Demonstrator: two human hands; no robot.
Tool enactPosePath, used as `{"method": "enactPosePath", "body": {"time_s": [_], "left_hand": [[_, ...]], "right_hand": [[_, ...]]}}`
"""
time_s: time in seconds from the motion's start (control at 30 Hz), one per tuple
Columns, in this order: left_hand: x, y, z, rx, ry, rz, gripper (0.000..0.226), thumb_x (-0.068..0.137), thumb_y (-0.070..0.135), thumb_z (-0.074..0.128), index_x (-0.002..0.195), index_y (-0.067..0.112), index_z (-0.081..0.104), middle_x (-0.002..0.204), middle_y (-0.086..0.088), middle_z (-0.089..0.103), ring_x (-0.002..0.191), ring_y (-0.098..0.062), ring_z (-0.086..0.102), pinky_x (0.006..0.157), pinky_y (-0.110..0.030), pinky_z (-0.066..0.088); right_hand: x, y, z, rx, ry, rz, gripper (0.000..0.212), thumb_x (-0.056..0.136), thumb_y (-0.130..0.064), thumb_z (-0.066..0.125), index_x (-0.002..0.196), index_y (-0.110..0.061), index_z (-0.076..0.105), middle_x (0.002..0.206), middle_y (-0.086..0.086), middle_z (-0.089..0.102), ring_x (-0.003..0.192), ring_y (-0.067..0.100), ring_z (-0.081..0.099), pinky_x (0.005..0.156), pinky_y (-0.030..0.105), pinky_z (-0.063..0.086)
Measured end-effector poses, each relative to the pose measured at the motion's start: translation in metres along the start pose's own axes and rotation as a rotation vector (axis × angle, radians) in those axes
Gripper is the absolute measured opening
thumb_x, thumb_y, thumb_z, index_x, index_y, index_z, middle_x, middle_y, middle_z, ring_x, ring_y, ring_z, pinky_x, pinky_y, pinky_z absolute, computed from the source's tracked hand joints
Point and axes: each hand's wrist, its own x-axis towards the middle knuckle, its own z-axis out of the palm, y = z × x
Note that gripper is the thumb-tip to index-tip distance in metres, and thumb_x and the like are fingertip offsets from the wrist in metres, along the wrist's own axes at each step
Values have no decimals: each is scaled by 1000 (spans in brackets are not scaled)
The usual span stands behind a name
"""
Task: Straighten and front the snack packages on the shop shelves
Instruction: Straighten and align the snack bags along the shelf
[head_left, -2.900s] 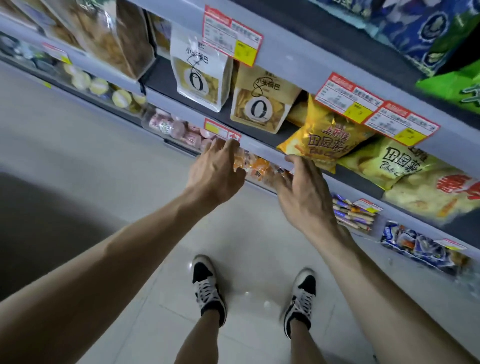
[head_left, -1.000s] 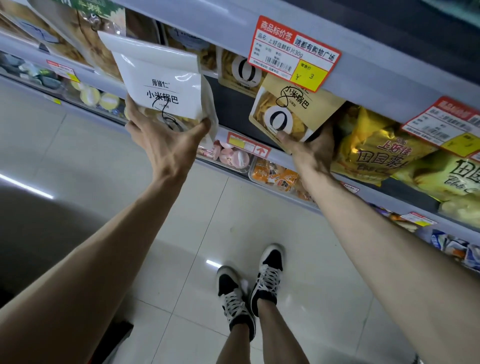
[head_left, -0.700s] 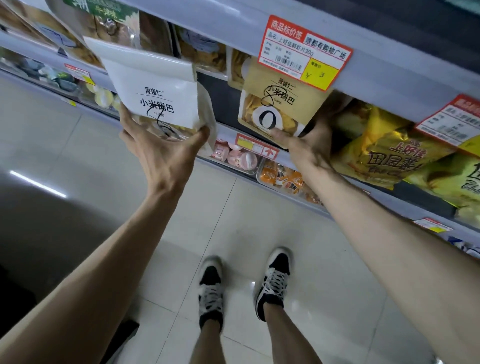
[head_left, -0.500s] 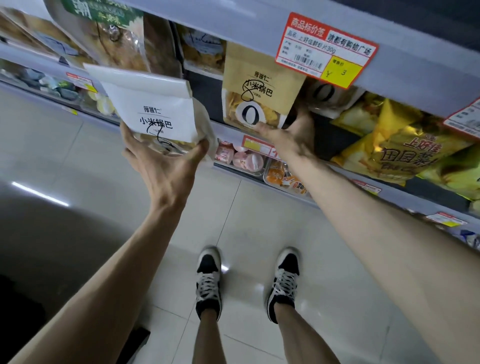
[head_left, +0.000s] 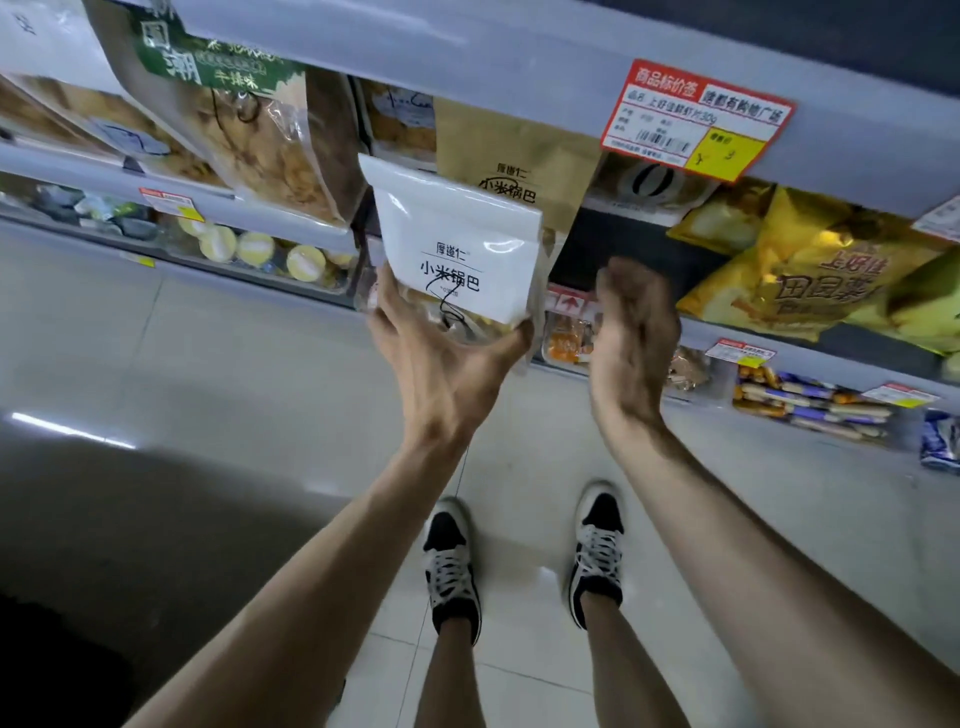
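White pouch (head_left: 457, 249) was up in front of shelf (head_left: 467, 57), upright, label facing camera. Left hand (head_left: 441, 364) gripped its bottom edge, thumb one side, fingers other. Right hand (head_left: 631, 343) at pouch's 4 o'clock, blurry, fingers loosely curled, holding nothing, not touching it. Brown pouch (head_left: 514, 166) stood on shelf at 1 o'clock, just behind. Yellow chip bags (head_left: 789, 280) off at 3 o'clock, price tag (head_left: 696, 119) above them.

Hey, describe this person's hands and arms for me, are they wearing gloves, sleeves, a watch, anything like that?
No gloves on the left hand or the right hand, and no ring, watch or bracelet that I can see, though the right hand is blurred. Both forearms are uncovered right to the picture's edge, so no sleeve shows.
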Motion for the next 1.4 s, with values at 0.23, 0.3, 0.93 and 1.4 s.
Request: {"method": "enactPosePath", "body": {"time_s": [0.23,0.3,0.93,1.4], "left_hand": [[-22,33,67,11,-221,-7,134,59,41,100,161,24,15,125,4,28,124,-18,28,109,-36,36],[-22,40,83,15,-240,-26,132,61,43,99,160,21,14,128,0,29,126,-21,28,111,-38,34],[11,47,113,72,-373,114,95,75,9,69,158,11,23,146,-12,43,118,-14,43,87,-32,48],[25,49,105,7,-410,81,85,68,17,67,146,16,31,132,-9,60,126,-30,59,99,-54,55]], "right_hand": [[-46,5,-51,25,-29,-89,38,108,-14,46,145,-8,53,143,3,62,131,7,57,100,20,49],[-33,4,-61,58,-78,-69,40,109,-13,46,149,-9,51,148,4,58,137,10,53,107,27,49],[52,-10,-61,-61,-206,123,56,92,-24,70,145,-27,50,128,-20,67,107,-17,60,89,19,48],[63,-12,-64,-88,-239,85,57,90,-21,72,142,-22,48,128,-12,68,107,-8,64,86,18,53]]}}
